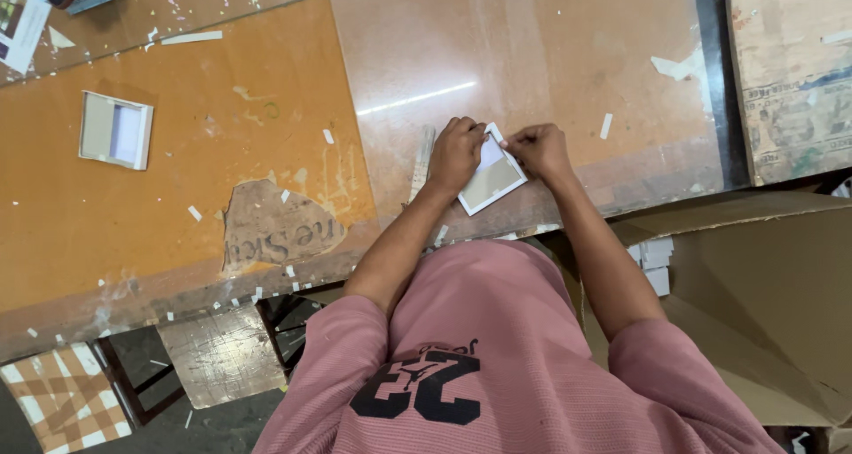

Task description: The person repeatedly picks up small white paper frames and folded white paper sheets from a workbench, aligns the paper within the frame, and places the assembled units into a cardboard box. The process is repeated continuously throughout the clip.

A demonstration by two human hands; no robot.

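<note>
A small square cardboard tray [493, 184] with a white rim and a tan inside lies near the front edge of the glossy brown table [532, 55]. My left hand [455, 154] presses on its left top corner with curled fingers. My right hand [538, 148] pinches the white edge at the tray's top right corner. The two hands almost meet over the tray's upper edge. A pink shirt covers my torso below the table edge.
A second small white-rimmed tray [116, 130] sits on the orange board [177, 197] to the left. White paper scraps litter both surfaces. An open cardboard carton [754, 276] holding a stack of white pieces [655, 260] stands at the right. A worn stool [222, 352] sits below left.
</note>
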